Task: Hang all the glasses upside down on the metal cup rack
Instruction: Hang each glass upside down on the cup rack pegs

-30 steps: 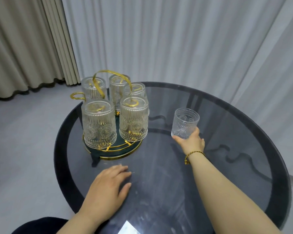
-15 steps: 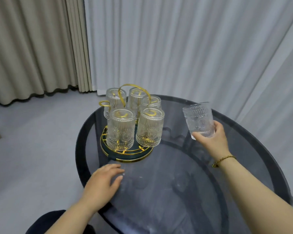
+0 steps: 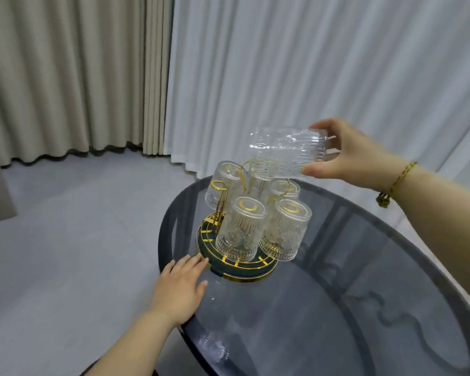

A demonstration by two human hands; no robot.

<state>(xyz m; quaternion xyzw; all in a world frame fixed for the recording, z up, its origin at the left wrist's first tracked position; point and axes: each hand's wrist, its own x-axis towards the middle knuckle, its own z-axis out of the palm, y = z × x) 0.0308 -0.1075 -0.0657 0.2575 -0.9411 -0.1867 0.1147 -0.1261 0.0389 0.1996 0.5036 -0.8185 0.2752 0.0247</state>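
Note:
My right hand (image 3: 356, 156) grips a clear ribbed glass (image 3: 285, 151) by its base, tipped on its side with the mouth pointing left, in the air above the rack. The gold metal cup rack (image 3: 239, 267) stands on a dark round base at the table's left edge. Several ribbed glasses (image 3: 240, 234) hang upside down on its prongs. One bare gold prong (image 3: 219, 196) sticks up at the rack's left side. My left hand (image 3: 182, 286) lies flat and open on the table, fingertips at the rack's base.
The round dark glass table (image 3: 364, 308) has its rim just left of the rack. Grey floor (image 3: 65, 240) lies beyond it. Beige and white curtains (image 3: 282, 63) hang behind.
My right hand has lifted the glass from the table, carried it left over the rack and turned it on its side. My left hand has slid forward to the rack's base.

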